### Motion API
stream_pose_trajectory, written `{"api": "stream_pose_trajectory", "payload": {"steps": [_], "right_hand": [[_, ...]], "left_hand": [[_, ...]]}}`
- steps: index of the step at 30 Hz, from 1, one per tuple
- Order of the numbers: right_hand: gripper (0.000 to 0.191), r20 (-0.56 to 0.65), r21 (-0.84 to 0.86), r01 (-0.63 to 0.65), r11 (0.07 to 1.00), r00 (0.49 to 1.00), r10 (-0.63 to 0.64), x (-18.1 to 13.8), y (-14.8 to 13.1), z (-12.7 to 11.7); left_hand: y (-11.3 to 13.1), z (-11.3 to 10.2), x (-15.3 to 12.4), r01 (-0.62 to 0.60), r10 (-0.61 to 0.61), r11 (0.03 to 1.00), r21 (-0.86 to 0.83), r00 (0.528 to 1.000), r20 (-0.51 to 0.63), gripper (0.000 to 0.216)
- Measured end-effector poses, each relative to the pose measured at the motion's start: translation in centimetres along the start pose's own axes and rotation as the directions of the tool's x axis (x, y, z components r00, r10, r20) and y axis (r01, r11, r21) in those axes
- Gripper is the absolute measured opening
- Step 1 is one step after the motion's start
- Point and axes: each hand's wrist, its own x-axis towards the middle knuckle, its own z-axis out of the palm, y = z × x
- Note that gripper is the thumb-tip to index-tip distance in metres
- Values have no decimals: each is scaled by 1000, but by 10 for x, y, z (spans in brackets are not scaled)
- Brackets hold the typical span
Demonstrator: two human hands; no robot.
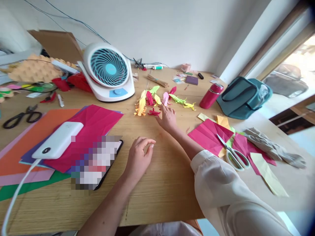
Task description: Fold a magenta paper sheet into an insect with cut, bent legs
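Folded paper figures in several colours lie in a cluster at the middle of the table, among them an orange figure [140, 106], a pink figure [165, 98], a small dark red figure [154, 112] and a yellow figure [190, 105]. My right hand [167, 118] reaches out to their near side, fingers stretched and apart, close to the dark red and pink ones; whether it touches them I cannot tell. Nearer to me, my left hand [140, 154] hovers over or rests on the wood, loosely curved, thumb apart from the fingers, holding nothing.
On the left, a white power bank [57, 141] and a phone [108, 164] lie on coloured paper sheets [66, 114], with black scissors [22, 117] beside them. A fan [109, 70] stands behind. On the right are a red flask [211, 95], teal bag [242, 96], scissors [233, 154], paper scraps [209, 134] and cloth [270, 144].
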Motion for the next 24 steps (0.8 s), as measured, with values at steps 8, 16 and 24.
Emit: {"api": "stream_pose_trajectory", "payload": {"steps": [8,16,24], "right_hand": [[36,30,-152,1,988,1000,4,-136,62,-111],[21,-131,-130,-333,934,939,317,-244,172,-170],[19,-118,-227,-335,914,941,316,-237,174,-167]], "left_hand": [[-2,1,3,-27,26,997,70,1000,12,15],[21,41,-5,-391,343,906,165,904,255,17],[86,158,43,-692,524,696,190,671,525,37]]}}
